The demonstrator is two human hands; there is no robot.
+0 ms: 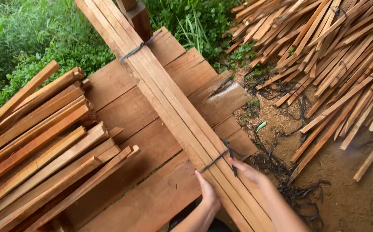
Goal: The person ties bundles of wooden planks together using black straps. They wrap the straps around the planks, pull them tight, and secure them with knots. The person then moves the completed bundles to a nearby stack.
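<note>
Step in hand: binding. A bundle of wooden slats (169, 99) lies diagonally across the plank bench (152, 189), near end at the hands. The left hand (208, 193) presses flat on the slats, fingers together; the right hand (247, 171) pinches the dark tie strap (220, 157) (far strap already fastened). The knot likely needs cinching tight.

Rough-sawn matt wooden slats (169, 99)
</note>
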